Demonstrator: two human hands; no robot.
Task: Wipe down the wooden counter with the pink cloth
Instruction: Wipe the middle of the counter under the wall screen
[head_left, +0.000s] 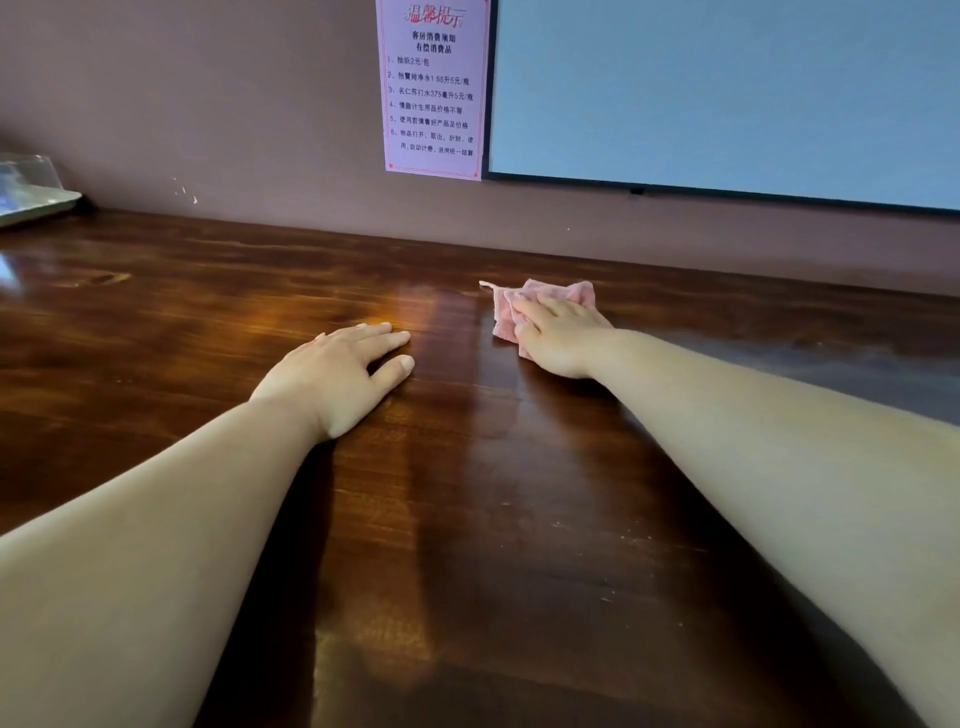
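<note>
At the far left edge of the frame, a clear tray (31, 200) sits on the wooden counter (208, 322) against the wall.

Left of centre, my left hand (337, 374) lies palm down on the bare wood, fingers straight and together, thumb spread, holding nothing. Its likely function is bracing; I should keep it clear of the wiping path.

Above centre, a pink notice (434, 88) hangs on the wall, beside a dark-framed screen (727, 93) at upper right.

Right of centre, the pink cloth (550, 299) lies bunched on the counter near the back wall. My right hand (558, 338) presses flat on it, fingers extended over the fabric rather than curled around it.

Procedure for this step, as I judge it: keep the palm weight even so the cloth does not roll up, overlap each pass, follow the grain, and cover the pale specks at lower right of the frame.
</note>
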